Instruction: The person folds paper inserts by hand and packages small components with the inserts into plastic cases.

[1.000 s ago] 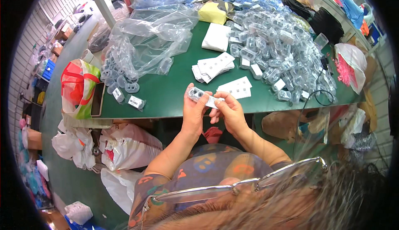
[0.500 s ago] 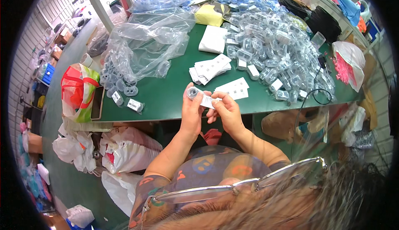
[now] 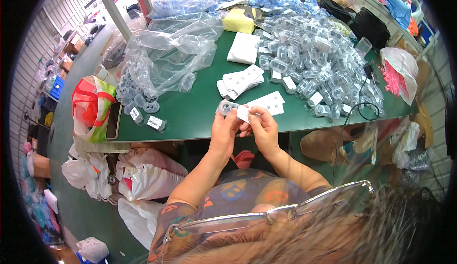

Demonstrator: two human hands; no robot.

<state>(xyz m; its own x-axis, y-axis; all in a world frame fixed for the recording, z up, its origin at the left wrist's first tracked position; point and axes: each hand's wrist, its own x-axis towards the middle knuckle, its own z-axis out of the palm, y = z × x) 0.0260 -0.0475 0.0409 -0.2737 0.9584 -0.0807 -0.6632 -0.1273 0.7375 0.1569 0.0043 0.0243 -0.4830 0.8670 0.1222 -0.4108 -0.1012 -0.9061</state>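
Your left hand [image 3: 223, 129] pinches the clear plastic case [image 3: 227, 107] in the middle of the frame. Your right hand [image 3: 263, 129] grips a white sticker [image 3: 243, 113] beside it. Press it flat and straight.

A heap of clear plastic cases [image 3: 314, 49] is covering the far right of the green table [image 3: 190, 116]. Crumpled clear bags [image 3: 166, 59] are lying at the far left, and a red-and-green bag [image 3: 90, 106] is hanging off the left edge.
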